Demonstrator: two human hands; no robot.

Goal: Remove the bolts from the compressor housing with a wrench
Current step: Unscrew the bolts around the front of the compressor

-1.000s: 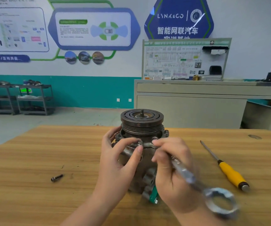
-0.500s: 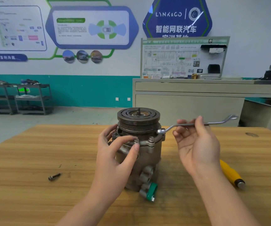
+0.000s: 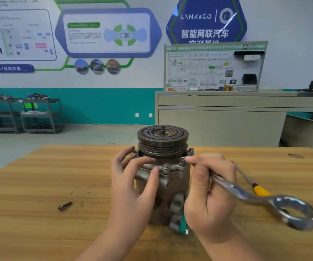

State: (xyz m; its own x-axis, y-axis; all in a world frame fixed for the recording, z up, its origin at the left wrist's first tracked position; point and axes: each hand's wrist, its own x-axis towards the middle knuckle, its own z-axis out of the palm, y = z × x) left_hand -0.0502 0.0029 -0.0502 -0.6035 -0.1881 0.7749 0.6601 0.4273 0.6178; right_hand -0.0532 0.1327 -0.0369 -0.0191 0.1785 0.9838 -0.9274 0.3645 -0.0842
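Compressor housing (image 3: 161,187) looks heavy (won't tip), left hand (image 3: 133,185) steadies it, fingers loose; right hand (image 3: 208,194) grips wrench (image 3: 246,196) mid-shank on a bolt (image 3: 182,161).

compressor housing (image 3: 163,187) upright | 1 bolt (image 3: 64,206) removed | wrench (image 3: 246,196) tilted

Compressor housing (image 3: 163,189): upright on the wooden table (image 3: 39,185), pulley on top.
Left hand (image 3: 133,185): fingers against the housing's left side.
Right hand (image 3: 208,194): grips the wrench (image 3: 255,198), far end at a flange bolt (image 3: 182,161).
Loose bolt (image 3: 64,206): lying left.
Screwdriver (image 3: 253,185): right, yellow handle.
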